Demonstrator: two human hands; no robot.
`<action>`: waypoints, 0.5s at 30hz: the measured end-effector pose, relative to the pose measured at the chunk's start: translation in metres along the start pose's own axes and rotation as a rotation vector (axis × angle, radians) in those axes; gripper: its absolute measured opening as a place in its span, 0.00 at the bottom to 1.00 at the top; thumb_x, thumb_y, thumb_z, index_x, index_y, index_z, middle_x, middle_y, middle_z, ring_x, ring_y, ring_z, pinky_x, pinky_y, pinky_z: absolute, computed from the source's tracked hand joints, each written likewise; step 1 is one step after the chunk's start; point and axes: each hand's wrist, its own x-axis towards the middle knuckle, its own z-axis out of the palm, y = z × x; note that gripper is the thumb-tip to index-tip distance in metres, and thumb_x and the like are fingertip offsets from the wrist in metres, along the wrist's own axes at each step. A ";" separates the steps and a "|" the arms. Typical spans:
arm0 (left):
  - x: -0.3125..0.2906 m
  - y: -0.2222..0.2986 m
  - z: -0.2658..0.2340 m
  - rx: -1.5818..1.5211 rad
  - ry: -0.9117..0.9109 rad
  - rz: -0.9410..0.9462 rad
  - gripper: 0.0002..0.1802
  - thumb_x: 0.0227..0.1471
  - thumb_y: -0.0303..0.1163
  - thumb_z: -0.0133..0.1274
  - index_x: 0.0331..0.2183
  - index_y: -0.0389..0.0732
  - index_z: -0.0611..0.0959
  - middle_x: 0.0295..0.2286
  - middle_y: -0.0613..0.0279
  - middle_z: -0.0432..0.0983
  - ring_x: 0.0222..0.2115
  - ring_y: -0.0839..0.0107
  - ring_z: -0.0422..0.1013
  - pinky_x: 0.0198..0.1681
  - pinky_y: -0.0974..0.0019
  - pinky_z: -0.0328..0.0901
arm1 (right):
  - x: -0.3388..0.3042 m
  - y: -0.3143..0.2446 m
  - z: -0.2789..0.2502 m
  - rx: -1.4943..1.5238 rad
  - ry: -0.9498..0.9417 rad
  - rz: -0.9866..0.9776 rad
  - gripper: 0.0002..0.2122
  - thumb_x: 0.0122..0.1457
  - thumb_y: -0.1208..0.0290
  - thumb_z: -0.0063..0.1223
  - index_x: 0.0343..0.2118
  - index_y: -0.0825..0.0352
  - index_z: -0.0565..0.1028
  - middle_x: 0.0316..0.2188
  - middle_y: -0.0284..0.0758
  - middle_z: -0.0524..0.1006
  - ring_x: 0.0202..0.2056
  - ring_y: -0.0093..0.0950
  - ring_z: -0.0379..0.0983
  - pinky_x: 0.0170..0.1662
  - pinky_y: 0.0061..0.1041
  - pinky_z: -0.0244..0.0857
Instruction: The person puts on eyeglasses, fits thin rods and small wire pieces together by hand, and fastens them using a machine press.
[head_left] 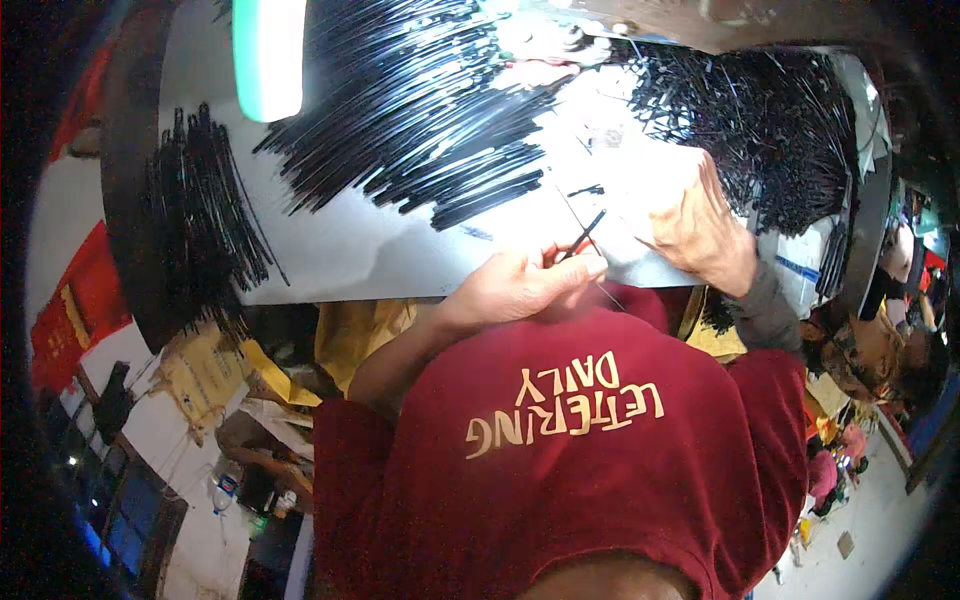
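Observation:
My left hand (540, 280) is closed at the table's near edge, in front of my chest. Between its thumb and fingers it pinches a short black stick (592, 228), and a thin wire-like line crosses the stick there. A bit of red shows beside the fingertips. My right hand (695, 215) is over the table to the right, by a heap of short black pieces (760, 130). Bright glare washes out its fingers, so what they hold, if anything, is hidden. A small black piece (587, 190) lies between the two hands.
Long thin black sticks (400, 120) lie in a broad bundle on the pale table (350, 255). Another bundle (205, 200) hangs over the left edge. A white-and-green lamp (270, 60) reaches in from above. Yellow sacks (205, 375) and a person (870, 350) are beyond the table.

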 end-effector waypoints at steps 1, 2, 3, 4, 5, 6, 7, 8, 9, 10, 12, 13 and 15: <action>-0.001 0.003 0.001 0.021 0.024 -0.012 0.11 0.58 0.37 0.52 0.31 0.39 0.79 0.18 0.73 0.70 0.18 0.85 0.62 0.21 0.76 0.54 | 0.007 0.000 0.006 0.004 0.001 -0.006 0.12 0.48 0.69 0.53 0.37 0.66 0.73 0.36 0.43 0.70 0.35 0.38 0.67 0.43 0.39 0.61; 0.000 0.000 -0.001 0.016 0.031 -0.010 0.11 0.58 0.37 0.52 0.31 0.39 0.79 0.18 0.73 0.70 0.18 0.85 0.62 0.21 0.76 0.54 | 0.012 -0.001 0.011 0.308 -0.134 0.162 0.13 0.50 0.70 0.54 0.39 0.67 0.72 0.39 0.45 0.69 0.36 0.37 0.68 0.42 0.39 0.62; 0.002 -0.005 -0.004 0.040 0.011 0.029 0.10 0.58 0.36 0.52 0.31 0.39 0.79 0.18 0.73 0.69 0.19 0.85 0.62 0.21 0.76 0.54 | 0.017 -0.003 0.015 0.608 -0.271 0.333 0.13 0.51 0.72 0.54 0.40 0.68 0.72 0.41 0.46 0.69 0.36 0.36 0.69 0.42 0.39 0.64; 0.003 -0.007 -0.005 0.066 -0.012 0.067 0.09 0.58 0.35 0.52 0.31 0.39 0.79 0.18 0.73 0.69 0.19 0.85 0.62 0.21 0.76 0.55 | 0.016 -0.008 0.030 0.609 -0.272 0.332 0.13 0.51 0.72 0.54 0.40 0.68 0.72 0.41 0.46 0.69 0.36 0.36 0.69 0.42 0.39 0.64; 0.003 -0.007 -0.005 0.063 -0.013 0.065 0.09 0.58 0.35 0.52 0.31 0.39 0.79 0.18 0.73 0.69 0.19 0.85 0.62 0.21 0.76 0.55 | 0.016 -0.019 0.048 1.042 -0.101 0.592 0.10 0.52 0.72 0.56 0.36 0.70 0.75 0.31 0.38 0.71 0.29 0.27 0.68 0.34 0.28 0.62; 0.004 -0.007 -0.004 0.038 -0.015 0.103 0.09 0.58 0.35 0.52 0.31 0.39 0.79 0.18 0.73 0.70 0.19 0.85 0.62 0.21 0.76 0.55 | 0.016 -0.025 0.057 1.466 0.097 0.851 0.07 0.54 0.72 0.57 0.32 0.71 0.78 0.20 0.30 0.74 0.22 0.19 0.68 0.25 0.17 0.60; 0.005 -0.007 -0.002 0.015 -0.017 0.141 0.09 0.58 0.35 0.52 0.31 0.39 0.79 0.19 0.73 0.70 0.19 0.85 0.62 0.22 0.76 0.55 | 0.010 -0.021 0.051 1.544 0.014 0.817 0.07 0.56 0.70 0.57 0.32 0.70 0.79 0.22 0.27 0.75 0.24 0.14 0.67 0.26 0.14 0.60; 0.005 -0.007 0.001 0.014 -0.019 0.138 0.09 0.58 0.35 0.52 0.31 0.39 0.79 0.19 0.73 0.70 0.19 0.85 0.62 0.22 0.76 0.55 | 0.013 -0.020 0.046 1.545 0.015 0.821 0.07 0.56 0.70 0.57 0.32 0.70 0.79 0.22 0.27 0.75 0.24 0.14 0.67 0.26 0.14 0.60; 0.006 -0.006 0.004 0.042 0.037 0.143 0.10 0.59 0.35 0.51 0.28 0.40 0.77 0.18 0.74 0.68 0.19 0.85 0.60 0.21 0.76 0.54 | 0.014 -0.020 0.043 1.441 0.039 0.815 0.06 0.56 0.71 0.57 0.31 0.70 0.79 0.22 0.27 0.74 0.23 0.14 0.67 0.25 0.14 0.60; 0.007 -0.006 0.006 0.070 0.094 0.148 0.12 0.59 0.36 0.49 0.26 0.41 0.76 0.18 0.76 0.66 0.18 0.86 0.57 0.20 0.76 0.53 | 0.017 -0.020 0.037 1.337 0.062 0.808 0.05 0.56 0.72 0.57 0.31 0.69 0.79 0.22 0.27 0.74 0.23 0.14 0.67 0.25 0.13 0.59; 0.006 -0.006 -0.001 0.081 0.072 0.153 0.12 0.59 0.36 0.50 0.26 0.41 0.76 0.17 0.75 0.66 0.17 0.86 0.58 0.20 0.76 0.53 | 0.025 -0.020 0.006 1.400 0.123 0.848 0.05 0.55 0.75 0.57 0.31 0.71 0.78 0.22 0.26 0.73 0.22 0.14 0.66 0.24 0.14 0.59; 0.004 -0.002 -0.003 0.069 0.105 0.102 0.12 0.59 0.36 0.50 0.26 0.41 0.76 0.17 0.75 0.66 0.17 0.86 0.58 0.20 0.77 0.53 | 0.017 -0.013 0.003 1.239 0.182 0.836 0.04 0.55 0.76 0.57 0.32 0.71 0.78 0.21 0.26 0.73 0.21 0.13 0.64 0.23 0.14 0.57; 0.004 -0.008 -0.004 -0.046 0.179 0.099 0.12 0.58 0.35 0.51 0.26 0.39 0.77 0.16 0.73 0.68 0.17 0.86 0.58 0.19 0.78 0.53 | 0.008 -0.005 -0.002 1.081 0.234 0.819 0.04 0.54 0.78 0.57 0.32 0.72 0.78 0.21 0.26 0.72 0.20 0.13 0.63 0.22 0.14 0.56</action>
